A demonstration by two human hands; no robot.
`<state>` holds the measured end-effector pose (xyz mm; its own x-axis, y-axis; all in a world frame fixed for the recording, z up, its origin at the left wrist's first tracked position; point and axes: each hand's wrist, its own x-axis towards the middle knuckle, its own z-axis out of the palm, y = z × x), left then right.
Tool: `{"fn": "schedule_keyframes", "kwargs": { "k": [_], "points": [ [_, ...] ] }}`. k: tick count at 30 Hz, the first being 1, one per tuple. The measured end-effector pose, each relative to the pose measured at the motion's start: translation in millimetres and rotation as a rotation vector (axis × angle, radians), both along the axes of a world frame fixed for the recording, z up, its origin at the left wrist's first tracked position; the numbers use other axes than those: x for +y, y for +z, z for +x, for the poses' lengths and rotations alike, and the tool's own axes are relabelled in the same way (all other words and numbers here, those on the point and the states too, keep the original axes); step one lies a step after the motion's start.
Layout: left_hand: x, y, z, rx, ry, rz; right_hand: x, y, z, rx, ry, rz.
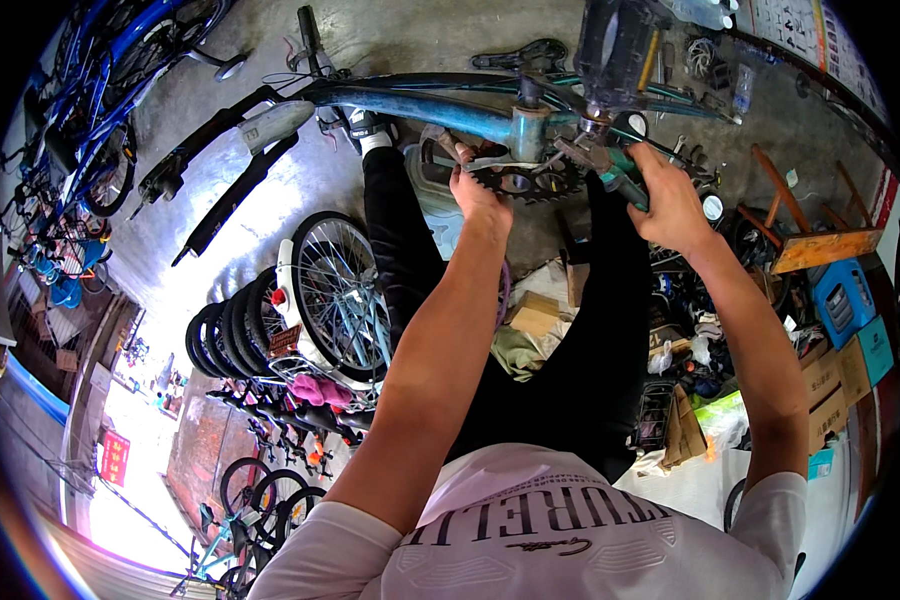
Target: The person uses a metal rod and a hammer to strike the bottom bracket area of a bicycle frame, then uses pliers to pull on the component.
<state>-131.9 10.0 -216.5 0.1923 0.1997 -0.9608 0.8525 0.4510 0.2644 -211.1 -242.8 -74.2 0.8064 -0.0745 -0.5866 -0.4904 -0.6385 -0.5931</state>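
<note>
A teal-blue bicycle frame [410,108] lies across the space in front of me, its wheels off. At its bottom bracket shell [530,132] is a dark toothed chainring [523,183] with a crank arm. My left hand [482,198] is closed on the chainring's left edge by the crank arm. In my right hand [672,205] is a green-handled metal tool [622,178], which looks like pliers. Its metal head is beside the chainring's right side, near the shell; whether they touch I cannot tell.
A dark fork [238,205] and black saddle [520,54] are near the frame. Several tyres [225,335] and a spoked wheel [335,290] stand at left. Blue bicycles [120,80] fill the far left. A wooden stool [820,245], blue plastic stool [845,297] and cardboard boxes [828,385] are at right.
</note>
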Motion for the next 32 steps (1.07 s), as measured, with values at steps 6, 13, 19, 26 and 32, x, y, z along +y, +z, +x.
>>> {"fn": "schedule_keyframes", "kwargs": {
  "k": [6, 13, 19, 26, 32],
  "points": [
    [1, -4, -6, 0.012, 0.050, -0.146, 2, 0, 3, 0.021, -0.011, 0.022],
    [8, -13, -10, 0.002, 0.005, -0.257, 1, 9, 13, 0.040, 0.052, -0.002],
    [25, 16, 14, 0.000, -0.228, -0.174, 0, 13, 15, 0.040, 0.079, -0.011],
    [84, 111, 55, -0.302, -0.932, 0.394, 2, 14, 15, 0.018, 0.093, -0.035],
    [89, 268, 110, -0.814, -1.501, 0.596, 4, 16, 16, 0.073, 0.113, -0.076]
  ]
}}
